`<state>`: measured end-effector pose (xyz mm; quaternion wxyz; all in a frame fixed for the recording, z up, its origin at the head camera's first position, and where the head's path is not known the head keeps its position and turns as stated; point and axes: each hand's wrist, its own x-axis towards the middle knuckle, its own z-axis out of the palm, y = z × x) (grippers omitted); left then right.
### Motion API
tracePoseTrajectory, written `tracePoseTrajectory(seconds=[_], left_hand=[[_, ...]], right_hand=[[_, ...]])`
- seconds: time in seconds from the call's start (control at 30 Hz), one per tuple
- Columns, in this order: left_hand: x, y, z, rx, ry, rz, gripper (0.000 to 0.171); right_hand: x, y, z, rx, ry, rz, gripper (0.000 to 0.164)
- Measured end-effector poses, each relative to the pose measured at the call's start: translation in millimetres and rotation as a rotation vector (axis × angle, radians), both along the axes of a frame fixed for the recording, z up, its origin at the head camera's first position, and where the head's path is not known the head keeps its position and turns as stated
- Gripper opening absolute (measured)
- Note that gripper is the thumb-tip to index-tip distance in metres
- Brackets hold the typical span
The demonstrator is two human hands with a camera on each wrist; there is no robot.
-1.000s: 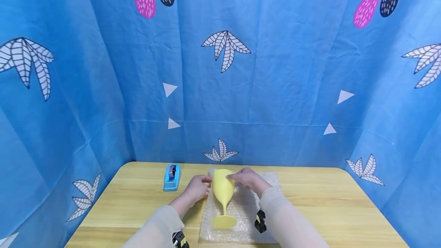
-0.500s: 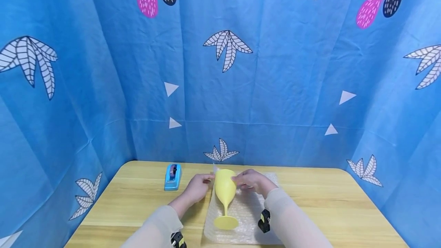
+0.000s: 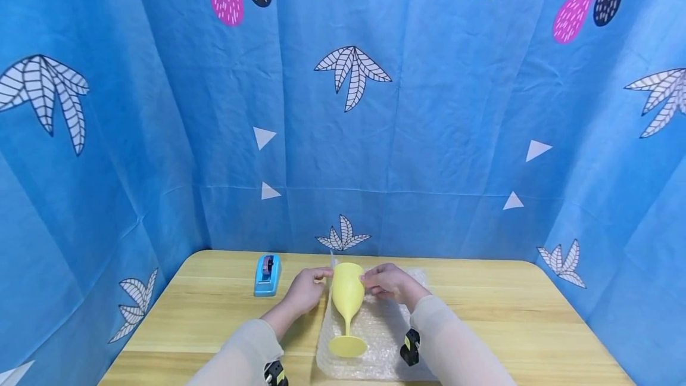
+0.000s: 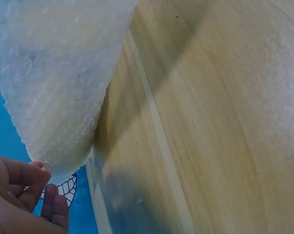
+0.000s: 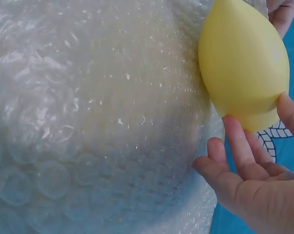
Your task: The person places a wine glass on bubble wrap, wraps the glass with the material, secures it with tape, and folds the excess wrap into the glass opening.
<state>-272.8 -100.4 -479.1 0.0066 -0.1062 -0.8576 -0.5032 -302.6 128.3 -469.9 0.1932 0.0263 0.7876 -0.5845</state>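
Note:
A yellow goblet (image 3: 348, 293) lies on its side on a sheet of bubble wrap (image 3: 383, 338), its bowl toward the back and its round foot toward me. My left hand (image 3: 305, 292) pinches the wrap's left edge near the far corner, and that edge is raised beside the bowl. In the left wrist view the thumb and fingertips meet on the bubble wrap (image 4: 54, 97). At the goblet's mouth, my right hand (image 5: 254, 185) grips the rim between thumb and fingers. The right wrist view shows the bowl of the goblet (image 5: 244, 58); its stem and foot are out of that frame.
A blue tape dispenser (image 3: 267, 276) stands on the wooden table (image 3: 509, 314), left of the left hand. Behind the table hangs a blue patterned curtain (image 3: 429, 136), which also closes in both sides.
The left hand has taken the wrap's edge and lifted it upright beside the goblet. The right hand has shifted slightly at the rim. The goblet stays lying on the wrap.

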Motion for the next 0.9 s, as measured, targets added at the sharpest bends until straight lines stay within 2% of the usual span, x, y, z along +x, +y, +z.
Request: tracePoseTrajectory(seconds=[0.37,0.6,0.9], left_hand=[[-2.1,-1.4,0.7,-0.013,0.016,-0.021,0.043],[-0.7,0.8,2.8,0.002,0.03,-0.035,0.036],[-0.8,5.0,4.5,0.037,0.023,-0.017,0.031]], right_hand=[[2.6,-1.4,6.5,-0.011,0.019,0.001,0.032],[4.3,-5.2,5.5,0.056,0.06,-0.031,0.03],[4.7,-4.0,3.4,0.046,0.058,-0.031,0.032]])
